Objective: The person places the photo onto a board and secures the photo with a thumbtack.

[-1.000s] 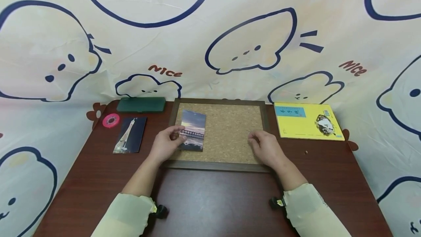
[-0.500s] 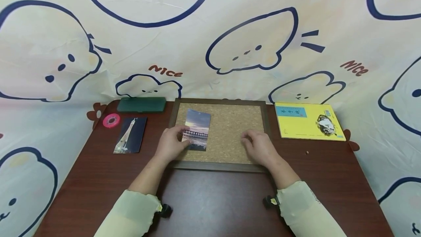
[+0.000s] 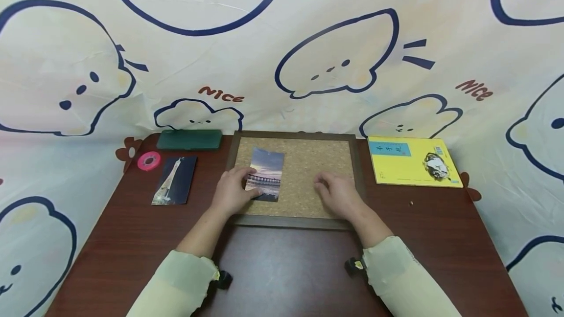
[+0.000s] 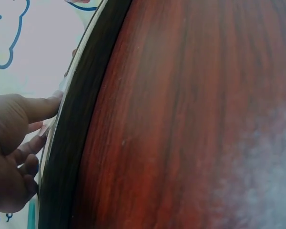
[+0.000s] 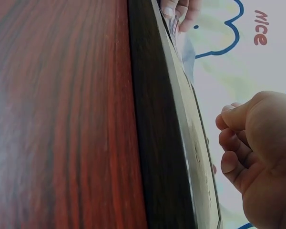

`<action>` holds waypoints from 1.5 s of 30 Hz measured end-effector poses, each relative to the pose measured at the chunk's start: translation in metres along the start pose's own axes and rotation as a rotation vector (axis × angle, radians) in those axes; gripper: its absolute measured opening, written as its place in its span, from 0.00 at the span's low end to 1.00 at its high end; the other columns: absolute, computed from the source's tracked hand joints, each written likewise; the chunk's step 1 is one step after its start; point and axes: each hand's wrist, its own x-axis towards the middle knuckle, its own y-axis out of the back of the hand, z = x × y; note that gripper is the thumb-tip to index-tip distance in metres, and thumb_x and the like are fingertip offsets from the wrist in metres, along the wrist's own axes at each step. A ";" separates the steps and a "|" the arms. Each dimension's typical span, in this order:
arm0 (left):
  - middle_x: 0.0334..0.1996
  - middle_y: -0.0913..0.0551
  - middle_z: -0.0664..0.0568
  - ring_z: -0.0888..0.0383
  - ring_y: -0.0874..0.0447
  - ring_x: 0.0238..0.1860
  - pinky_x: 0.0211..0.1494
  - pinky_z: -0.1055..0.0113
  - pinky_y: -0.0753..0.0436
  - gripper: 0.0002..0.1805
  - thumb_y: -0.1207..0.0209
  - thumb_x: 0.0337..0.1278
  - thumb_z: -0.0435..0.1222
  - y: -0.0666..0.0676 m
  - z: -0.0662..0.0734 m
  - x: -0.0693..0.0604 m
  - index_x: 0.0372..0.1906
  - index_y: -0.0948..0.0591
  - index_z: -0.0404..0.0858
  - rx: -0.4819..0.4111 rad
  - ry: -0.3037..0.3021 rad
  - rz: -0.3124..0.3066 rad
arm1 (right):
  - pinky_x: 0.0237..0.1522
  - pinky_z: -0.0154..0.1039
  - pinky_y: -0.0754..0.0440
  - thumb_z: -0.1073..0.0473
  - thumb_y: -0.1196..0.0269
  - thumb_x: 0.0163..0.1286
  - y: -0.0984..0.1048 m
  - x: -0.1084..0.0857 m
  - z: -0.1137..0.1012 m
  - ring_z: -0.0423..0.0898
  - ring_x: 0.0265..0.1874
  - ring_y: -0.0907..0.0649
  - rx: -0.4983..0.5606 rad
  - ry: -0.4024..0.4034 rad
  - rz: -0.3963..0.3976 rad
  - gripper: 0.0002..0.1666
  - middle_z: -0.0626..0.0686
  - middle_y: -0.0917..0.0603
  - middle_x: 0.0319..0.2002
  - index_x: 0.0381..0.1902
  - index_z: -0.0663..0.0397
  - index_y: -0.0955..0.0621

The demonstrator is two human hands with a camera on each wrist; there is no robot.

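In the head view, my left hand (image 3: 231, 192) grips the left edge of a photo card (image 3: 267, 172) showing a pier under a purple sky. The card lies upright over the left part of a framed cork board (image 3: 308, 168). In the left wrist view, thumb and fingertips of the left hand (image 4: 16, 143) meet at the card, seen nearly edge-on. My right hand (image 3: 338, 193) hovers over the board's right part. The right wrist view shows the right hand (image 5: 262, 152) with fingers curled and thumb tip against the index finger; no object shows between them.
On the brown table (image 3: 291, 268) at left lie a tower photo card (image 3: 176, 180), a pink tape roll (image 3: 149, 161) and a green case (image 3: 189, 140). A yellow book (image 3: 411, 162) lies at right, with a tiny object (image 3: 411, 203) in front of it.
My left hand has slid the pier photo card a little to the right across the board. The right hand has moved left, closer to the card.
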 end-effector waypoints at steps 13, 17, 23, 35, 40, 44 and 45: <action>0.68 0.23 0.40 0.33 0.36 0.74 0.74 0.35 0.39 0.32 0.24 0.54 0.49 0.005 -0.003 0.005 0.63 0.18 0.42 0.003 0.007 -0.076 | 0.51 0.49 0.17 0.58 0.38 0.78 -0.010 0.016 -0.014 0.47 0.47 0.15 0.031 -0.006 -0.047 0.05 0.48 0.13 0.44 0.46 0.48 0.15; 0.67 0.23 0.39 0.33 0.37 0.74 0.74 0.36 0.40 0.32 0.24 0.54 0.49 0.005 -0.004 0.004 0.62 0.17 0.41 -0.007 0.020 -0.086 | 0.54 0.49 0.17 0.56 0.39 0.79 -0.014 0.023 -0.019 0.47 0.50 0.15 0.051 -0.023 -0.070 0.08 0.48 0.13 0.47 0.49 0.48 0.15; 0.67 0.24 0.38 0.35 0.36 0.74 0.75 0.38 0.39 0.32 0.24 0.54 0.50 0.004 -0.006 0.003 0.62 0.17 0.41 -0.019 0.031 -0.094 | 0.55 0.49 0.18 0.55 0.39 0.79 -0.019 0.034 -0.026 0.47 0.51 0.15 0.058 -0.039 -0.084 0.08 0.47 0.13 0.49 0.49 0.45 0.15; 0.57 0.19 0.43 0.40 0.26 0.62 0.66 0.41 0.30 0.32 0.24 0.54 0.51 0.001 -0.006 0.002 0.63 0.17 0.43 -0.014 0.012 -0.070 | 0.55 0.48 0.18 0.55 0.39 0.78 -0.025 0.055 -0.037 0.46 0.49 0.15 0.087 -0.021 -0.098 0.10 0.46 0.13 0.48 0.52 0.47 0.15; 0.55 0.19 0.44 0.42 0.25 0.60 0.63 0.43 0.28 0.33 0.24 0.53 0.51 0.001 -0.007 0.002 0.63 0.17 0.43 -0.015 0.016 -0.069 | 0.54 0.47 0.18 0.56 0.39 0.78 -0.028 0.066 -0.040 0.45 0.46 0.15 0.091 -0.002 -0.090 0.09 0.45 0.13 0.45 0.51 0.48 0.14; 0.55 0.19 0.44 0.43 0.25 0.59 0.63 0.43 0.28 0.33 0.24 0.53 0.51 0.002 -0.007 0.002 0.63 0.17 0.43 -0.022 0.024 -0.072 | 0.51 0.46 0.17 0.56 0.39 0.79 -0.032 0.076 -0.042 0.43 0.42 0.16 0.121 -0.015 -0.088 0.08 0.44 0.13 0.42 0.49 0.47 0.15; 0.54 0.19 0.45 0.43 0.25 0.59 0.62 0.43 0.28 0.33 0.24 0.53 0.51 0.002 -0.007 0.002 0.63 0.17 0.43 -0.025 0.024 -0.072 | 0.51 0.45 0.17 0.56 0.39 0.78 -0.033 0.079 -0.044 0.43 0.42 0.16 0.131 -0.019 -0.088 0.08 0.45 0.13 0.43 0.49 0.47 0.15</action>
